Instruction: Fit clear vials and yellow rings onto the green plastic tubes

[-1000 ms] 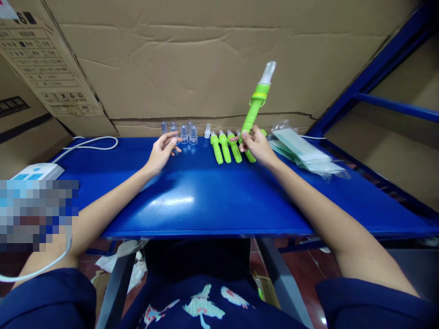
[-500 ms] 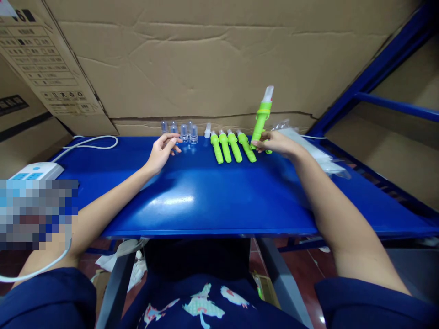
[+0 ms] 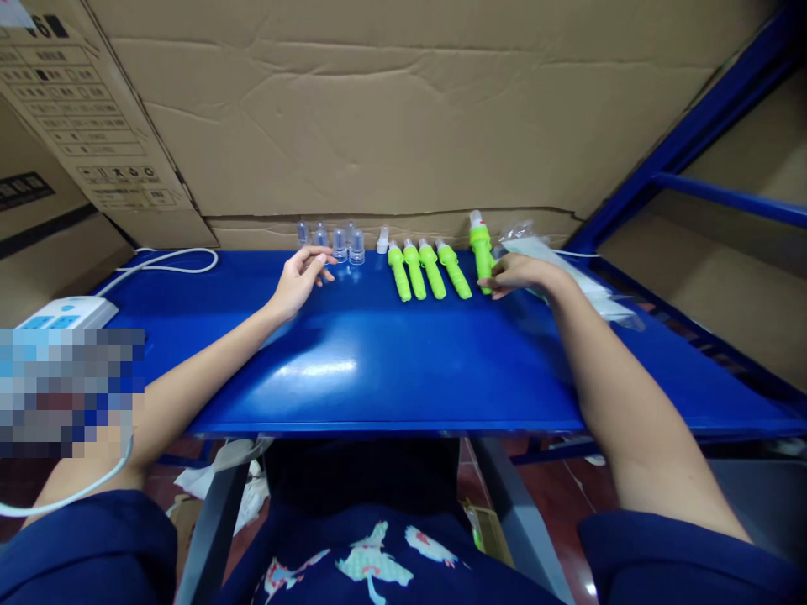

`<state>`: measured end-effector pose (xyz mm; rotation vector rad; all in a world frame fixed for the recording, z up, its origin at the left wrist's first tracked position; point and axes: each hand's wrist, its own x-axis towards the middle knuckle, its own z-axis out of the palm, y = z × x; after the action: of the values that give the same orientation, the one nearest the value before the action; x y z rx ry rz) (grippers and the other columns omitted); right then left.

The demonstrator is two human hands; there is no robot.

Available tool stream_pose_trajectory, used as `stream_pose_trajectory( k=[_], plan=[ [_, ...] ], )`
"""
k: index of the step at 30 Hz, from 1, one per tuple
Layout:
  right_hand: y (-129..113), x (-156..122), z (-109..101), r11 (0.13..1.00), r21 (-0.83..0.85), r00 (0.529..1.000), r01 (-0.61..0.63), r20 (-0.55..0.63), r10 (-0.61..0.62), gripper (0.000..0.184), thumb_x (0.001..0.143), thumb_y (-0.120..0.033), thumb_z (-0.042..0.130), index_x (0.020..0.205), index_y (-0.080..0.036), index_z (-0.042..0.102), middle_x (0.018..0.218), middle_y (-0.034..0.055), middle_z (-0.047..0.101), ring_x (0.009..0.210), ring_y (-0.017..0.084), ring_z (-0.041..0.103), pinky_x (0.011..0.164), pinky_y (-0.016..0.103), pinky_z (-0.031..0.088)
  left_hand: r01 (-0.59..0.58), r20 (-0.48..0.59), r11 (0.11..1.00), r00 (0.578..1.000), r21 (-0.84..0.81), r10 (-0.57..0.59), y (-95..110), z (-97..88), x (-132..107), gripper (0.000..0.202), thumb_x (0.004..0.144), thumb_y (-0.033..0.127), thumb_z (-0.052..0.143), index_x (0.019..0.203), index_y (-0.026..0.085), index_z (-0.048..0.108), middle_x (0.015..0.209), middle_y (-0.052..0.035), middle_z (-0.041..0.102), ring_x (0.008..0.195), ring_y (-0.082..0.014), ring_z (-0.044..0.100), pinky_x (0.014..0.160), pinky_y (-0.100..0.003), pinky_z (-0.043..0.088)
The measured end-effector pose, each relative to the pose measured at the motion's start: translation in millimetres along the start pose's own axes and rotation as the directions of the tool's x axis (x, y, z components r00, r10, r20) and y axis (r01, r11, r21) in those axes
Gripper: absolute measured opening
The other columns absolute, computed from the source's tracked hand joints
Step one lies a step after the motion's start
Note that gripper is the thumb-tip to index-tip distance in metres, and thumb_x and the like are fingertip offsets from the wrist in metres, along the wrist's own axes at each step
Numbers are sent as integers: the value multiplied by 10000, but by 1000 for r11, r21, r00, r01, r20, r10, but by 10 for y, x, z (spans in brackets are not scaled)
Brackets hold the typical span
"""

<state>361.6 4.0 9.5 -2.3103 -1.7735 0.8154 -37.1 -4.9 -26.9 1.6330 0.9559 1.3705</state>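
Observation:
My left hand (image 3: 301, 281) hovers at the left middle of the blue table, fingers loosely curled and apart with nothing in them. Just beyond its fingertips stand several clear plastic caps (image 3: 340, 244). My right hand (image 3: 514, 276) pinches the lower end of a lime-green plastic stick (image 3: 481, 252) with a whitish clear tip. That stick lies low at the table, tip towards the cardboard; whether it fully rests there I cannot tell. Left of it, several matching green sticks (image 3: 431, 273) lie side by side. A small whitish translucent tip piece (image 3: 382, 240) stands between caps and sticks.
Cardboard (image 3: 391, 126) walls the back of the blue table (image 3: 403, 361). Clear plastic bags (image 3: 577, 281) lie behind my right wrist. A white power strip (image 3: 79, 315) with a cable sits at the left. A blue metal frame (image 3: 681, 126) rises at the right.
My right hand has lowered the green stick from a raised, tilted pose down to the table, right of the row. My left hand has stayed in place.

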Motion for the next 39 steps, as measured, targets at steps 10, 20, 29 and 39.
stream_pose_trajectory(
  k=[10, 20, 29, 39],
  plan=[
    [-63, -16, 66, 997, -66, 999, 41, -25, -43, 195, 806, -272, 807, 709, -194, 657, 638, 86, 702, 691, 247, 740, 709, 330, 640, 12, 15, 1000, 1000, 12, -12, 4, 7, -13, 152, 965, 228, 538, 1053, 164, 644, 993, -53, 729, 701, -82, 659, 616, -195, 458],
    [-164, -97, 89, 987, -160, 998, 27, -59, -36, 265, 792, -91, 738, 599, -193, 589, 612, 85, 679, 754, 240, 751, 810, 291, 590, 26, 13, 999, 1000, 34, -26, 11, 16, -16, 154, 961, 254, 555, 1049, 169, 648, 996, -62, 739, 708, -93, 666, 613, -202, 470],
    [-169, -102, 109, 990, -137, 997, 37, -58, -45, 299, 822, -155, 760, 581, -194, 587, 585, 64, 678, 707, 219, 746, 845, 331, 618, -2, 37, 999, 999, 52, 0, -46, 23, -21, 166, 949, 258, 562, 1059, 162, 642, 1004, -66, 734, 711, -93, 660, 627, -206, 465],
    [-161, -151, 48, 998, -58, 988, 34, -151, -42, 284, 890, -346, 720, 667, -214, 604, 525, 60, 652, 599, 227, 717, 695, 326, 612, -296, 282, 861, 941, 413, 188, -253, 303, 195, 201, 881, 231, 607, 1064, 158, 644, 1013, -75, 726, 797, -154, 671, 839, -308, 510]
  ],
)
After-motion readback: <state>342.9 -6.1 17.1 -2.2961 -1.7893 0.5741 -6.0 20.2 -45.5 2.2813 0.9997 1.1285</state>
